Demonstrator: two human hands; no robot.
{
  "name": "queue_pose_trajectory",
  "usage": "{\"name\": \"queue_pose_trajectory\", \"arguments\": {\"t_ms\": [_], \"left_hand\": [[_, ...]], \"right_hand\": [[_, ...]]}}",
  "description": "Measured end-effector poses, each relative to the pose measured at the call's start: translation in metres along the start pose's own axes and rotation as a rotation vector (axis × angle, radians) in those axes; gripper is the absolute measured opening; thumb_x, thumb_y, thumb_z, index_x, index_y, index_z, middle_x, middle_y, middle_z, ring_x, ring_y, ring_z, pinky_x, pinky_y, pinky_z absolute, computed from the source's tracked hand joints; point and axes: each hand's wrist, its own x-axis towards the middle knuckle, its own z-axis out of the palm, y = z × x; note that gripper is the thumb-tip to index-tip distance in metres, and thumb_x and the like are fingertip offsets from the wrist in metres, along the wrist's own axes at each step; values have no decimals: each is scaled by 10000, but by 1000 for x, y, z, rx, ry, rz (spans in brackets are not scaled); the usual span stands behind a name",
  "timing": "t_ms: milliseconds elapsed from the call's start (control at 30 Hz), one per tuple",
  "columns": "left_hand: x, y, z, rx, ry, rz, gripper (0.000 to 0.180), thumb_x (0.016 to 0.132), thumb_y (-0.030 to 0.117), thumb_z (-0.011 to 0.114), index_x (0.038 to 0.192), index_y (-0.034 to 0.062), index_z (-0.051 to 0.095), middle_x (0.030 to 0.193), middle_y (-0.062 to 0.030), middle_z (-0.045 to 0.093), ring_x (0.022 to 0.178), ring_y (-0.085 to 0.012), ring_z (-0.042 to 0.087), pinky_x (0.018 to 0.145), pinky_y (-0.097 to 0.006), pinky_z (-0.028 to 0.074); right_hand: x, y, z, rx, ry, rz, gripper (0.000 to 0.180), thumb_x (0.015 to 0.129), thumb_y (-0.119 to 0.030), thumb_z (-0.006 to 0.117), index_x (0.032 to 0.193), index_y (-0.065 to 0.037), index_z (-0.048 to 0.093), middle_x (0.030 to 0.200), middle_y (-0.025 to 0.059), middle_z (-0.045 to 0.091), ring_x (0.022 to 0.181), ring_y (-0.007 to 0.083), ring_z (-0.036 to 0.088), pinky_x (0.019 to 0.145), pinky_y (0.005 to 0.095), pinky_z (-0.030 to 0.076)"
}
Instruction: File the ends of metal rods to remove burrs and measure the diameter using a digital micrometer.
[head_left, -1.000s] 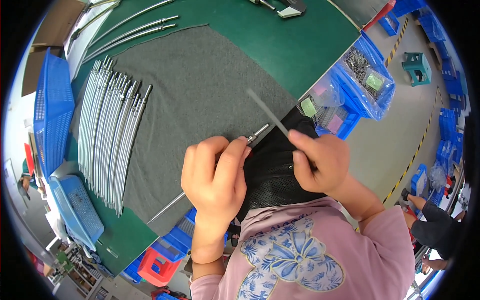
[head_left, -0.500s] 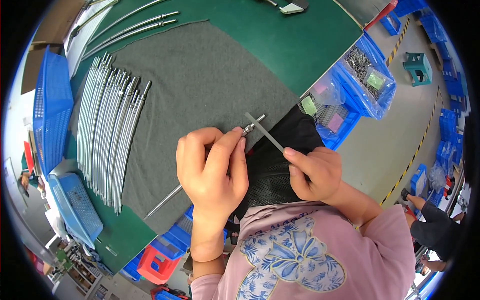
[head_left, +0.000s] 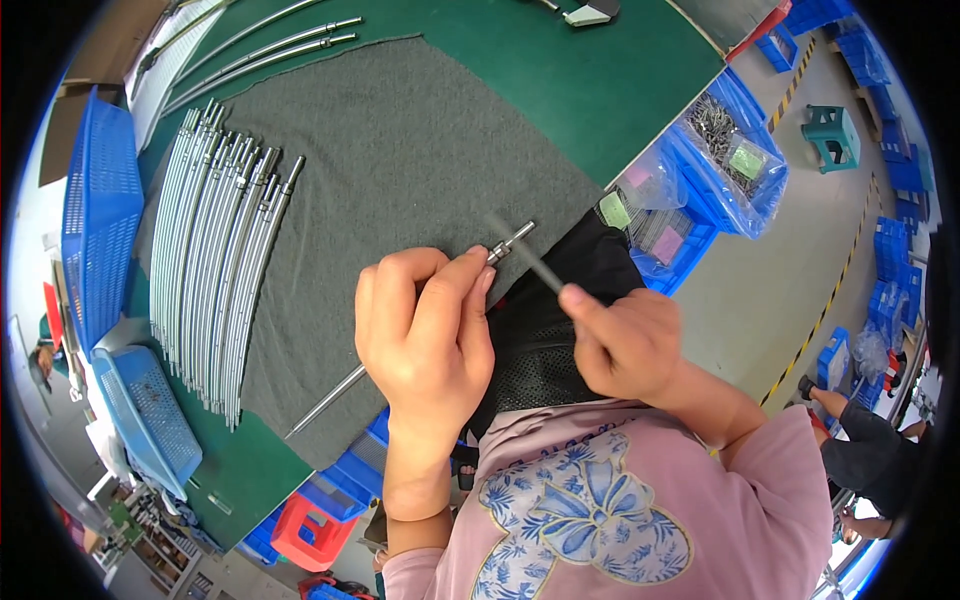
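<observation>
My left hand [head_left: 425, 325] is closed on a thin metal rod [head_left: 326, 402], pinching it just behind its stepped, collared end. The plain end of that rod slants down and left over the cloth. In my right hand [head_left: 630, 345] is a slim flat grey file [head_left: 541, 268], gripped by one end between thumb and fingers. It crosses the rod's tip beyond my left fingertips and is smeared by motion. Whether it touches the rod I cannot tell. To the left, many similar metal rods [head_left: 215, 270] lie side by side in a row, collared ends away from me.
A grey cloth [head_left: 400, 140] covers part of the green table [head_left: 560, 90]. Blue bins [head_left: 690, 240] with bagged metal parts stand at the right edge. Blue baskets [head_left: 100, 220] line the left side. More long rods [head_left: 270, 65] lie at the far left. A red stool [head_left: 310, 535] is below.
The file has shifted slightly up and left across the rod's tip, and my right hand moved with it. My left hand keeps its hold on the rod, nearly still.
</observation>
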Motion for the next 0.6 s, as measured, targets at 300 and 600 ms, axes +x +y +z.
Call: {"name": "queue_pose_trajectory", "arguments": {"t_ms": [300, 600], "left_hand": [[0, 1, 1, -30, 12, -20, 174, 610, -3, 692, 762, 53, 627, 715, -41, 508, 620, -199, 467, 530, -295, 375], [1, 0, 0, -10, -6, -3, 184, 611, -2, 694, 777, 56, 638, 711, -33, 508, 615, -193, 463, 526, -299, 374]], "right_hand": [[23, 1, -4, 7, 71, 14, 410, 622, 24, 593, 1029, -15, 627, 458, -18, 419, 355, 119, 420, 358, 257, 299], [8, -1, 6, 71, -20, -29, 414, 633, 42, 577, 1043, 4, 613, 470, -19, 407, 352, 140, 377, 375, 282, 276]]}}
